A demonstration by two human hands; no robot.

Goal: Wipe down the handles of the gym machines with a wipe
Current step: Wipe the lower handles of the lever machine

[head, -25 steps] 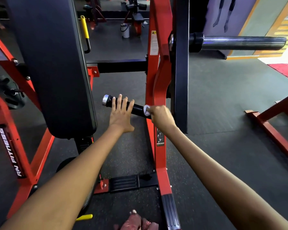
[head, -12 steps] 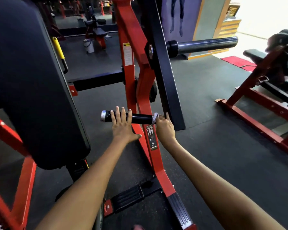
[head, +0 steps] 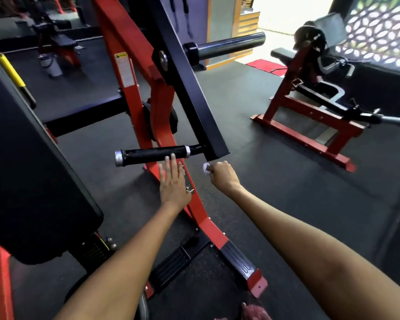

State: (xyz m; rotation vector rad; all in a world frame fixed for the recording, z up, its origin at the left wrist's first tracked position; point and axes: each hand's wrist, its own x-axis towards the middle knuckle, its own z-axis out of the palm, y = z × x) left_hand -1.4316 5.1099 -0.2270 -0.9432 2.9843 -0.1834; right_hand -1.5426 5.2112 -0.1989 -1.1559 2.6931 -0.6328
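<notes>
The black handle grip (head: pixel 155 154), lying left-to-right, is being touched by the flat-fingered left hand (head: pixel 174 183); the wipe (head: pixel 206 168) is being pinched in the right hand (head: pixel 223 175), just below its inner end.

Daylight pours in from the doorway (head: pixel 270 21) at the upper right, blown out to near white, and glows through the patterned screen (head: pixel 376 31). The rest of the gym is dim, the rubber floor (head: pixel 275 181) dark and grainy. A highlight runs along the chrome bar (head: pixel 231 46). Wide-angle bending curves the edges; the far left corner is smeared and soft.
</notes>
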